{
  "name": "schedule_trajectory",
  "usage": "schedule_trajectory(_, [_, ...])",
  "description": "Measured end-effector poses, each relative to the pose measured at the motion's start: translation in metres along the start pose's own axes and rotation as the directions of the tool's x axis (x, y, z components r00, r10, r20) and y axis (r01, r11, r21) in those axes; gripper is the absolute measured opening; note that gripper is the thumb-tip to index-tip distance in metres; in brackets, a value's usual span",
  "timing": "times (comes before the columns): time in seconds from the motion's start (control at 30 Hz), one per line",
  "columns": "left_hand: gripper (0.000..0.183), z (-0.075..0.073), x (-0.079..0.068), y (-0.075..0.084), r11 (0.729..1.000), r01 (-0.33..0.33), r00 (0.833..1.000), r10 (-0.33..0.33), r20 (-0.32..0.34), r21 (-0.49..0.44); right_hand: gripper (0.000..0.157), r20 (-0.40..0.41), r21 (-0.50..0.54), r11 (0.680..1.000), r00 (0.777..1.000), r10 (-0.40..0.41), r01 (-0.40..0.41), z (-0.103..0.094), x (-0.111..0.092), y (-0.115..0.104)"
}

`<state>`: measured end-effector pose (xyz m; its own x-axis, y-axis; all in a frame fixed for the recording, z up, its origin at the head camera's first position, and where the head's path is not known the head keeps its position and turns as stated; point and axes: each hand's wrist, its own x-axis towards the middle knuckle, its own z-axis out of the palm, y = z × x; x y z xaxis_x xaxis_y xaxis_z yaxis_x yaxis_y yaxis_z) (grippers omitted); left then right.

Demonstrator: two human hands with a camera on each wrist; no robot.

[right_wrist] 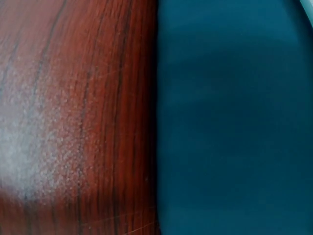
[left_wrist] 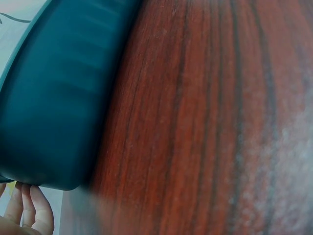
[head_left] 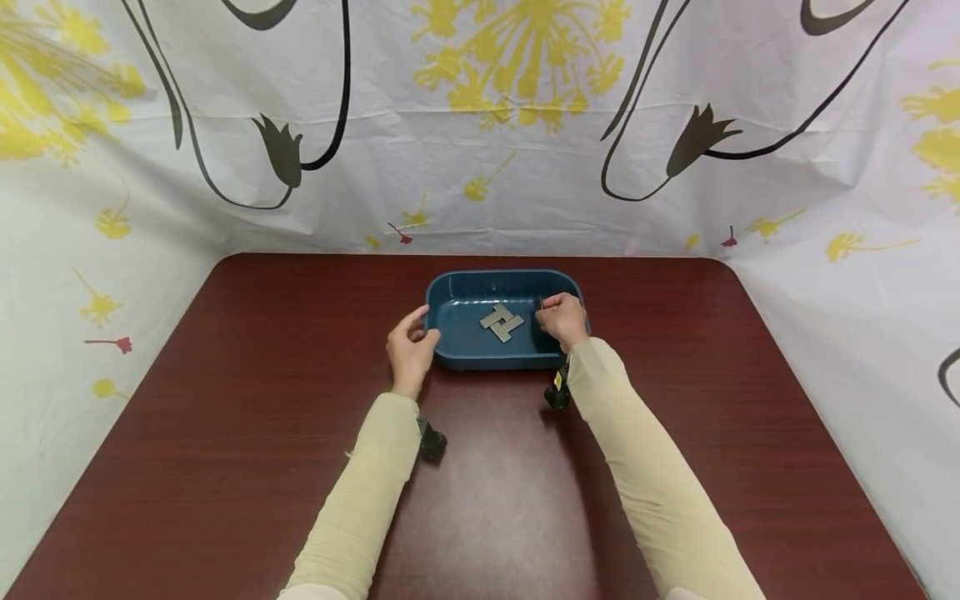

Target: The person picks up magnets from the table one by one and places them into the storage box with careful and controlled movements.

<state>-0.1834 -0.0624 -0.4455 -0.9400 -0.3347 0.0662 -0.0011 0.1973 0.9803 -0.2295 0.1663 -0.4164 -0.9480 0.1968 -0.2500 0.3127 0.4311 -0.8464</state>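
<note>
A blue rectangular tray (head_left: 491,363) with rounded corners stands near the table's far edge. Several flat grey rectangular pieces (head_left: 504,332) lie on its floor, arranged like a pinwheel. My left hand (head_left: 409,357) is at the tray's left end, its fingers touching the outside; in the left wrist view, lightly bent fingers (left_wrist: 41,210) meet the tray's wall (left_wrist: 54,112). Over the right part of the tray, my right hand (head_left: 564,320) pinches a small thin piece (head_left: 541,302), mostly hidden by the fingers. Only the tray's outer wall (right_wrist: 234,122) and the table show in the right wrist view.
The dark red wooden table (head_left: 300,350) spreads around the tray on every side. Behind it hangs a white cloth (head_left: 465,225) printed with yellow flowers and dark stems, which also runs along both sides. Small black cameras (head_left: 432,442) sit on both wrists.
</note>
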Motion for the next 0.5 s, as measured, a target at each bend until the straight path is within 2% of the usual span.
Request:
schedule_trajectory(0.17, [0.043,-0.0003,0.0001,0.0008,1.0,0.004,1.0,-0.004,0.001,-0.007,0.021,0.013,-0.008,1.0,1.0,-0.003,0.003,0.0004,-0.0014,-0.0015])
schedule_trajectory(0.5, [0.043,-0.0008,-0.0003,0.0021,1.0,0.002,1.0,-0.002,0.005,-0.005,0.018,0.052,-0.098,0.995,0.999,0.006,0.0,0.0015,-0.0013,-0.0022])
